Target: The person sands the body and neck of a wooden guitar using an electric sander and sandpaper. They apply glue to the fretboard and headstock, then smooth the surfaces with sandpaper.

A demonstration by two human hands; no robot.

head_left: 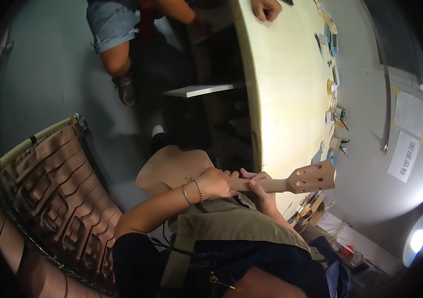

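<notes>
A bare wooden ukulele point(176, 161) without strings lies across in front of me. Its rounded body points left, and its headstock point(313, 177), with several peg holes, points right over the table edge. My left hand point(215, 184), with bracelets on its wrist, is closed over the neck near the body, its fingers curled. Just to its right, my right hand point(261, 189) wraps around the neck point(273, 185), the thumb on the near side and fingers behind. Part of the body is hidden by my left forearm and hand.
A pale worktable point(291, 99) runs along the right, with tools and tape rolls at its far edge. A rack point(52, 198) of wooden parts stands left. Another person's leg point(117, 59) and hand point(266, 9) show at the top. A lit lamp point(418, 240) is at right.
</notes>
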